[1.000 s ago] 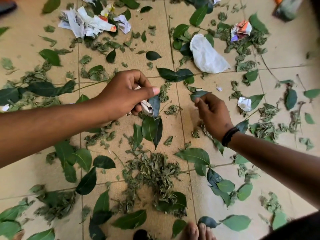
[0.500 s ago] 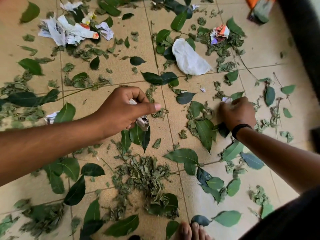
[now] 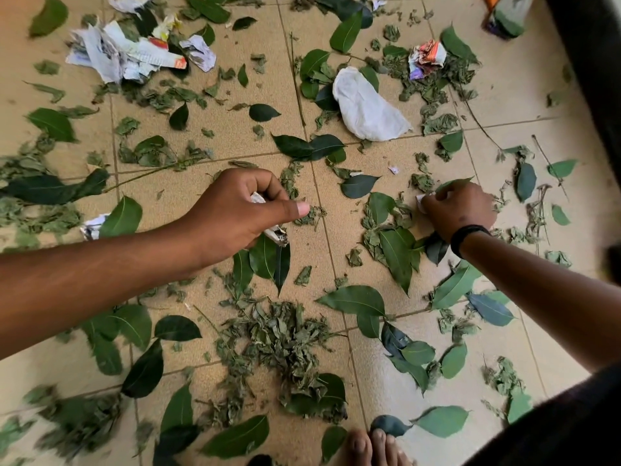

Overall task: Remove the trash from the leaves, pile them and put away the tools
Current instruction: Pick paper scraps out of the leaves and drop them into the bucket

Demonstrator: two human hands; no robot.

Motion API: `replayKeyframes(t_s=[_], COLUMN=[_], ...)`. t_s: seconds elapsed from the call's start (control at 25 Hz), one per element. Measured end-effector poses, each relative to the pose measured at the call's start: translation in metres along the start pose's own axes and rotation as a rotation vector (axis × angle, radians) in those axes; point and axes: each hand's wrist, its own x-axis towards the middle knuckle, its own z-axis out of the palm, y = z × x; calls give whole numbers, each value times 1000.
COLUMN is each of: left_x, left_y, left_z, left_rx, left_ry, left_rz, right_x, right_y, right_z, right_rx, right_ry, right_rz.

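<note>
A: Biggest first. We see the beige tiled floor (image 3: 504, 105) strewn with loose green leaves (image 3: 353, 299), fresh and dried. No pile yet, only a loose clump of dried shreds (image 3: 279, 338) near our feet.

B: Trash left?

A: Plenty. The heap of crumpled white printed paper (image 3: 124, 55) sits far left at the top, the crumpled white tissue-like sheet (image 3: 366, 109) top centre, the crumpled red-and-white wrapper (image 3: 425, 57) top right, and a small crumpled paper scrap (image 3: 90, 227) lies half under a leaf beside our left forearm.

B: Hands?

A: Our left hand (image 3: 242, 213) is clenched around a wad of whitish crumpled paper (image 3: 277, 235), ends poking out at both sides of the fist, thumb stretched forward. Our right hand (image 3: 458, 208), black band at the wrist, pinches a small white paper bit (image 3: 420, 200) at the fingertips, down among the leaves.

B: Tools?

A: We cannot make any out; an orange-and-grey object (image 3: 507, 15) at the top right edge is too cropped to name.

B: Progress?

A: Early, we judge. Sorting is underway; piling and tool storage are not yet begun.
</note>
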Motion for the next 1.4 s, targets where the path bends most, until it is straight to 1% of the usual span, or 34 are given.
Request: replayKeyframes(t_s=[0.08,0.16,0.24,0.32,0.44,0.6,0.76,0.84,1.0,1.16,1.2,1.28,1.36,1.4], left_x=[1,1,0,-1,0,4,2,0,-2,-1,-2,-2,-3,-3], left_y=[-1,-1,-2,-4,-9,-14,-15,-16,-18,-21,-22,-23,-25,-27], left_z=[-1,-4,-5,-5,-3,-5,-4,-3,-3,-5,-6,-6,-7,-8], left_rx=[25,23,5,-20,-35,-7,41,73,87,80,86,102,97,81], left_ry=[12,2,1,12,28,54,58,76,78,58,52,43,38,37], left_rz=[8,7,-1,-14,-52,-63,-28,-8,-4,-14,-20,-29,-31,-33], right_x=[-2,-6,-14,-21,-18,-15,-19,-13,-9,-4,-3,-2,-3,-2], right_y=[-1,4,13,20,18,7,0,-8,-20,-34,-37,-44,-54,-58], right_z=[1,1,1,1,2,0,-10,-20,-32,-29,-30,-30,-29,-26], right_rx=[18,18,-55,-178,-253,-201,17,83,103,36,29,88,131,100], right_ry=[26,53,23,15,55,61,115,125,97,8,-13,-65,-80,-73], right_rz=[-8,-74,-206,-318,-369,-373,-447,-468,-517,-661,-665,-604,-551,-550])
